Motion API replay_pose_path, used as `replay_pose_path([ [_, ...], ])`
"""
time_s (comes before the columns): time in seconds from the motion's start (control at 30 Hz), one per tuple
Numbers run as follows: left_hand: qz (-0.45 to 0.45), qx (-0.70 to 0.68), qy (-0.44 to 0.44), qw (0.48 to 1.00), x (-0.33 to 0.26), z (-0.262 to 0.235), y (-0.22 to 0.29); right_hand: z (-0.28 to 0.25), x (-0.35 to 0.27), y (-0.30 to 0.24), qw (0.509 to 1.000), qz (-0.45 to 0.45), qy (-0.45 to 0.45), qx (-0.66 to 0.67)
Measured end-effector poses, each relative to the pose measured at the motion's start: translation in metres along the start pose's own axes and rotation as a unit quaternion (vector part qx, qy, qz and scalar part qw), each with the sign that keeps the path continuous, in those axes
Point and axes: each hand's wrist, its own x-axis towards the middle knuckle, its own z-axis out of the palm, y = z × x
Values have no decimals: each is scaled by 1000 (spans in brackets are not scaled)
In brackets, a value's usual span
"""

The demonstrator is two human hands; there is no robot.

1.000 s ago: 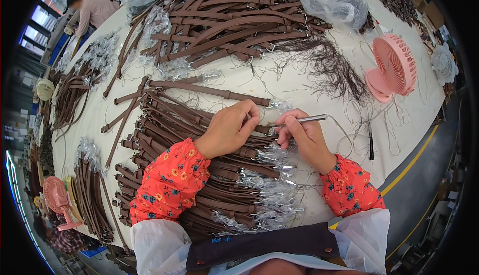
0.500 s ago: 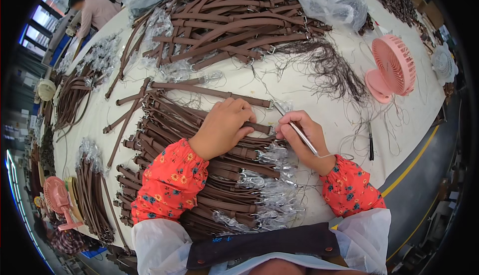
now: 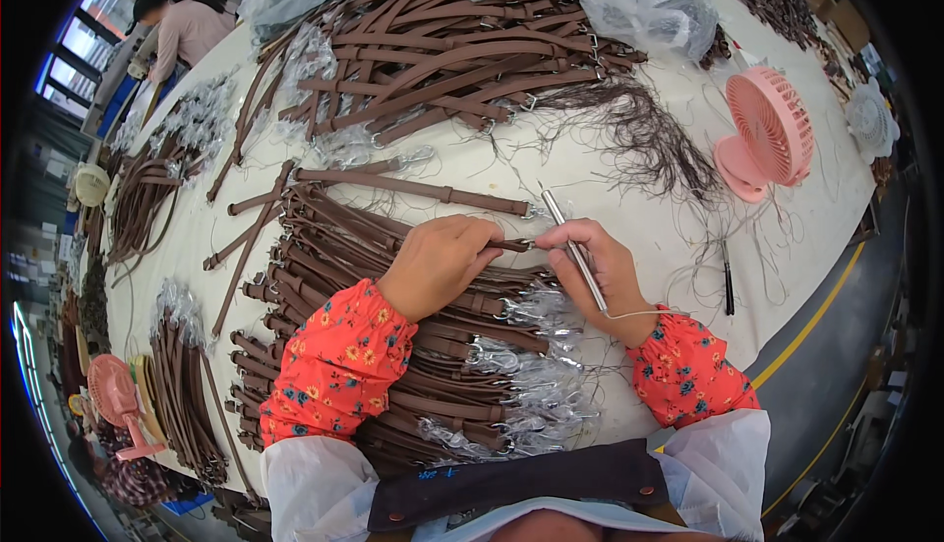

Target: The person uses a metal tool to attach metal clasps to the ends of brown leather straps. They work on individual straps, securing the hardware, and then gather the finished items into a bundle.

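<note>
In the head view, the left hand (image 3: 440, 265) pinches a brown strap (image 3: 418, 191) end, steadying it beside the right hand (image 3: 602, 271), whose fingers clamp a thin metal tool (image 3: 573, 247) (probably a thread burner) pointed just beyond the fingertips.

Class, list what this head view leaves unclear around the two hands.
- Strap end: covered by left hand fingers.
- Thin metal tool: lower end hidden in right hand.
- Clasps: blurred by clear wrapping.
- Loose threads: too fine to separate.
</note>
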Motion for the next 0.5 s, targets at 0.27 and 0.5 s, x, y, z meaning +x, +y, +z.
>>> replay_pose_path([
  [0.27, 45, 53, 6, 998, -4, 4, -5, 0, -4, -1, 997, 53, -17, 49],
  [0.5, 71, 51, -2, 996, -4, 3, -7, -2, -6, -6, 981, 94, -12, 169],
])
